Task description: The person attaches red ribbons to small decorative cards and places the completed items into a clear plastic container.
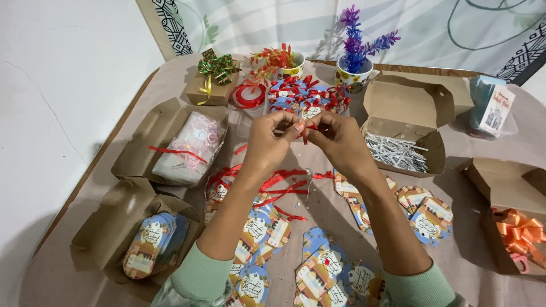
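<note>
My left hand and my right hand meet above the middle of the table, fingertips pinched together on a thin red ribbon. Behind the hands lies a heap of blue tags tied with red ribbon. Loose red ribbon pieces lie on the cloth under my forearms. Several colourful printed gift tags are spread near the front edge, with more at the right.
Open brown boxes stand around: one with a clear bag, one with tags, one with white sticks, one with an orange bow. At the back are a red ribbon spool, a bow-topped box and two flower cups.
</note>
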